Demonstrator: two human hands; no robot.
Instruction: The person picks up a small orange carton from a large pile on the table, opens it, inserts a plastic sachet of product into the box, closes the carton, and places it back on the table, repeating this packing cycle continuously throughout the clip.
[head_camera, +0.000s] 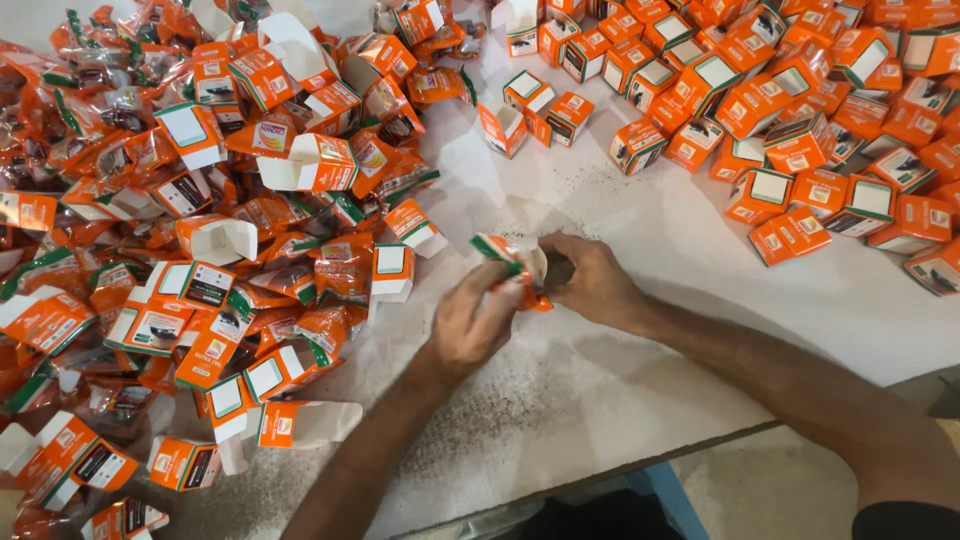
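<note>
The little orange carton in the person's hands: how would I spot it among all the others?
Start at the white table, with heaps of orange cartons at its left and far right. In the bare middle, the left hand and right hand meet around one small orange carton. It alone is held, apart from both heaps.

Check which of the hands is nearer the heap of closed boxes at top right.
Right. The right hand sits below-left of the closed boxes; the left hand is farther left.
</note>
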